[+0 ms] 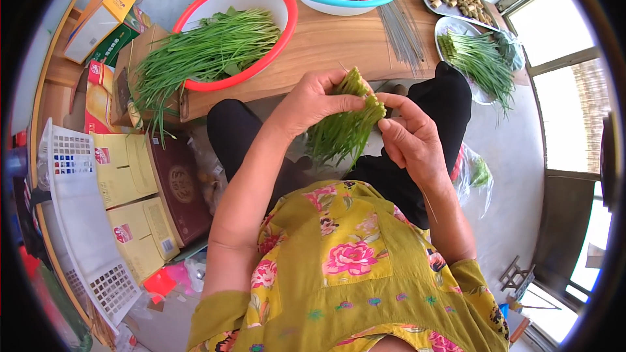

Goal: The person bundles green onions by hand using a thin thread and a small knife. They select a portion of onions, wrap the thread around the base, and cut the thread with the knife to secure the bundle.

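My left hand [325,100] is closed around a folded bunch of green garlic chives [342,127], its pale cut ends pointing up and its leaves hanging between my knees. At the right of the cut ends is my right hand [411,137], with bent fingers around a thin skewer [430,204]. One length of the skewer shows below the palm along my wrist; a thin tip stands out past the bunch at the upper left. The fingers and stems hide its middle. More chives [215,44] lie in a red-rimmed white basin [288,14], their leaves drooping over its left side.
On the wooden table [332,41] lie loose thin metal skewers [402,34]. A blue-rimmed basin [337,7] holds carrot pieces and green vegetables. At right are a metal tray [442,7] of skewered brown pieces and a plate [447,24] with skewered chives. Cardboard boxes [142,239] stand left.
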Demonstrator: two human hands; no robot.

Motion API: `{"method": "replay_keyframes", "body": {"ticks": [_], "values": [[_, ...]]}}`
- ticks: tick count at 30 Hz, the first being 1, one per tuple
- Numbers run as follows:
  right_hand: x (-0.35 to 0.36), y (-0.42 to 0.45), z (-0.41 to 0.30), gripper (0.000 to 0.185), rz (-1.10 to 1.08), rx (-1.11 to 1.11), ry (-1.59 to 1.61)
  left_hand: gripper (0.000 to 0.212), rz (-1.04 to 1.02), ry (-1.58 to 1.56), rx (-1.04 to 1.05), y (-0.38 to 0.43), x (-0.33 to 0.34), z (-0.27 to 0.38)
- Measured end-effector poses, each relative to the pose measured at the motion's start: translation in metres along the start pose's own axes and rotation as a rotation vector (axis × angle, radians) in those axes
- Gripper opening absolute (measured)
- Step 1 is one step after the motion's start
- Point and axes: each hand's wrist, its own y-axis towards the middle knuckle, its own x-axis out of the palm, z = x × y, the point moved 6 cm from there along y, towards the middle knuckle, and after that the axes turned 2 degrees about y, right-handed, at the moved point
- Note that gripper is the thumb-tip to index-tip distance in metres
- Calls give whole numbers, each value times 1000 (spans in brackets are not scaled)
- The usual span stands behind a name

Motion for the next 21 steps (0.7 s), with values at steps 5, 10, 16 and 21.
{"method": "replay_keyframes", "body": {"ticks": [5,10,16,21], "values": [[-13,-5,-5,16,-22,70,-151,22,-16,-70,5,5,-18,-4],[-16,-12,-2,15,-28,72,-151,18,-172,-76,-29,8,-6,-1],[-12,-16,0,16,-48,75,-106,19,-193,61,12,7,9,4],[-12,-21,0,12,-96,95,-56,20,-188,115,33,3,15,8]]}}
